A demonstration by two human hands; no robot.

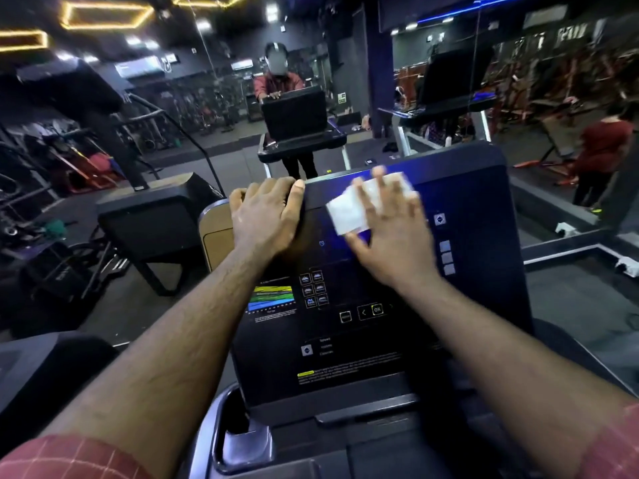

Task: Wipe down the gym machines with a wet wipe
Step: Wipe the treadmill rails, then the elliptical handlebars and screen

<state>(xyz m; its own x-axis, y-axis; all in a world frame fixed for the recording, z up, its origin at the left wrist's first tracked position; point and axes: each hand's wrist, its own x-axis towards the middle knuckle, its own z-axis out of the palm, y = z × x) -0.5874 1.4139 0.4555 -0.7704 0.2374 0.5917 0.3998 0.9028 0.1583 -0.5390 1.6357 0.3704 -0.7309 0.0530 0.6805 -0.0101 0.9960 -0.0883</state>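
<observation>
One risk: touch keys (pixel 314 288) low on the console (pixel 363 364) could trigger if the wet wipe (pixel 347 212) sweeps down. Only "OK" (pixel 377 309) reads there, other print blurred. Higher up the console, right hand (pixel 390 243) presses the wipe flat, fingers spread; left hand (pixel 266 216) grips console's top-left edge.

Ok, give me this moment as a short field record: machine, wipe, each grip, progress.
machine: treadmill console, dark control panel
wipe: white wet wipe, flat on the console's upper panel
left grip: left hand, fingers curled over the console's top-left corner
right grip: right hand, fingers spread straight, pressing the wet wipe; blurred
progress: wiping near the top; cannot tell which areas are done
</observation>
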